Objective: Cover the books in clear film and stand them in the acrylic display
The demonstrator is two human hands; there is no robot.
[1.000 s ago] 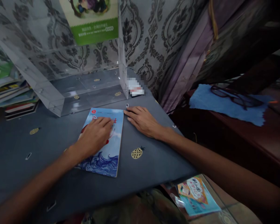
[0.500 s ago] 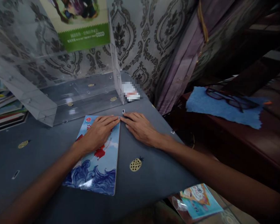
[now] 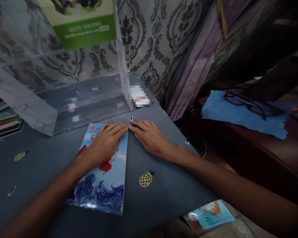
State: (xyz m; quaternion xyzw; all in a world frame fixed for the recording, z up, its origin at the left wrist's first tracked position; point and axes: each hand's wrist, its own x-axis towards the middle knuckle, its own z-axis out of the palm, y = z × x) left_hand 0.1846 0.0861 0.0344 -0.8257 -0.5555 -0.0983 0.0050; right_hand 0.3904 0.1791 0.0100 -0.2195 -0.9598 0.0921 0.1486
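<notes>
A thin blue picture book (image 3: 101, 195) with waves and a red shape on its cover lies shut on the grey pineapple-print tablecloth (image 3: 169, 188). My left hand (image 3: 104, 142) rests flat across its upper part, fingers stretched toward the top right corner and covering part of the cover. Just right of that corner, my right hand (image 3: 151, 137) lies on the cloth with its fingers extended. Its fingertips reach the book's edge beside my left fingertips; neither hand grasps anything.
Behind the book stands a clear acrylic rack (image 3: 89, 115) with a green-bordered picture card (image 3: 89, 33). A stack of books (image 3: 5, 119) is at far left. To the right, glasses (image 3: 253, 104) lie on a blue cloth (image 3: 218, 109). Below the table edge is another booklet (image 3: 213, 215).
The camera view has shifted slightly. Both hands stay in nearly the same place at the book's top right corner, and the book lies as before.
</notes>
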